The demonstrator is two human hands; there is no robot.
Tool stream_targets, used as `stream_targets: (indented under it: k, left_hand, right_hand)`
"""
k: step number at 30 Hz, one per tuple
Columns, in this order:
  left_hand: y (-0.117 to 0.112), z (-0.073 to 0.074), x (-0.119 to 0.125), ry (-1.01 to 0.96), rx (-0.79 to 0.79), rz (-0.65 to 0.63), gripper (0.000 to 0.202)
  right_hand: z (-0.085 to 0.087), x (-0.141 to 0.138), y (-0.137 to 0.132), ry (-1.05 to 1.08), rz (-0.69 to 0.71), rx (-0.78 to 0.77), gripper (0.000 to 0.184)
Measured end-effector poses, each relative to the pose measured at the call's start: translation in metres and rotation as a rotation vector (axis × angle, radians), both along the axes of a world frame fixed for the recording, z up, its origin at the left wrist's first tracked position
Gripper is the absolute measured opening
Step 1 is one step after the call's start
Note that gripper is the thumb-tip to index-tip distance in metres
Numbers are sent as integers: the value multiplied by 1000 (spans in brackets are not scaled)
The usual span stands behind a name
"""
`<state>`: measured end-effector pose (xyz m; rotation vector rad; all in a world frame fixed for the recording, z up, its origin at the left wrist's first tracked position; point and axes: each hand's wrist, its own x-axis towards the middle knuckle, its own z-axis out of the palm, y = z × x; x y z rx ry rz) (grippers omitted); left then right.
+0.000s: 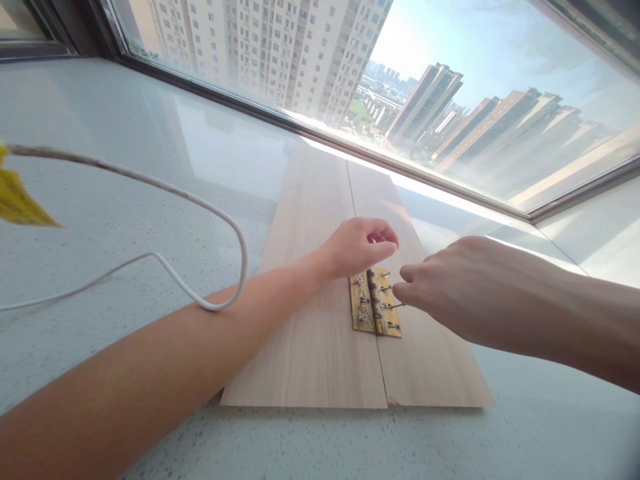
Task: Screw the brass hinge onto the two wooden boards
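Note:
A worn, gold-coloured hinge (376, 303) lies across the seam between two pale wooden boards, several screws standing up in its holes. Just beyond the hinge hovers my left hand (363, 247), its fingers curled towards the thumb; whether anything small is between them I cannot make out. To the right of the hinge, my right hand (440, 283) is closed in a pinch around a thin metal rod (397, 305). This rod reaches to the hinge's right leaf, and most of it is hidden by the fingers. The left board (300, 347) is wider than the right board (435, 367).
The boards rest on a speckled white surface (240, 447) beside a window (280, 120) with tall buildings outside. A white cable (165, 263) loops at left, passing over my left forearm. A yellow tag (23, 200) hangs at the left edge.

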<state>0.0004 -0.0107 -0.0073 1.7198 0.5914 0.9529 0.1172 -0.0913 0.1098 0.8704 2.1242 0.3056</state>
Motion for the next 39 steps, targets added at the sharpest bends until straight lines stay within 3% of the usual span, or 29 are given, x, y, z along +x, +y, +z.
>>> stream_targets:
  k: [20, 28, 35, 39]
  left_hand:
    - [0, 0, 0, 6, -6, 0, 10]
    - [0, 0, 0, 14, -3, -5, 10]
    - [0, 0, 1, 7, 0, 3, 10]
    - [1, -2, 1, 3, 10, -4, 11]
  right_hand:
    - [-1, 1, 3, -41, -61, -26, 24]
    - [-1, 4, 1, 12, -21, 12, 20]
    - [2, -1, 2, -123, -82, -34, 25]
    - [2, -1, 2, -85, -105, -31, 18]
